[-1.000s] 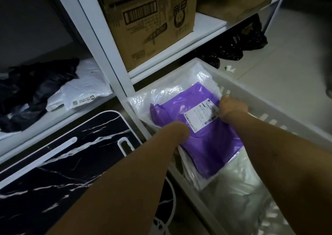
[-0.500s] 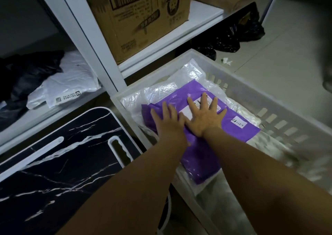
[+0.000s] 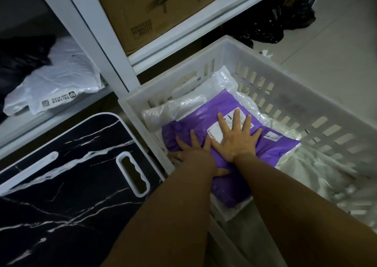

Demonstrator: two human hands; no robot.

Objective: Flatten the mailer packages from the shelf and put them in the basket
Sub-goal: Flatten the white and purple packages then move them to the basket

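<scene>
A purple mailer package (image 3: pixel 281 150) with a white label lies inside the white slatted basket (image 3: pixel 318 111), on top of clear plastic-wrapped packages (image 3: pixel 224 82). My right hand (image 3: pixel 236 138) lies flat on it, fingers spread, covering part of the label. My left hand (image 3: pixel 193 150) lies flat beside it on the mailer's left part, fingers spread, the two hands touching. A white mailer (image 3: pixel 59 85) and a black one (image 3: pixel 18 60) lie on the shelf (image 3: pixel 26 127) at the left.
A cardboard box (image 3: pixel 155 7) stands on the white shelf above the basket. A black marble-pattern board (image 3: pixel 67 176) with a handle slot leans at lower left. Black bags (image 3: pixel 271 25) lie on the floor behind the basket. Pale tiled floor stretches to the right.
A second ago both hands gripped the purple mailer by its edges over the basket. They laid it down and spread flat on it; the view has since drawn closer.
</scene>
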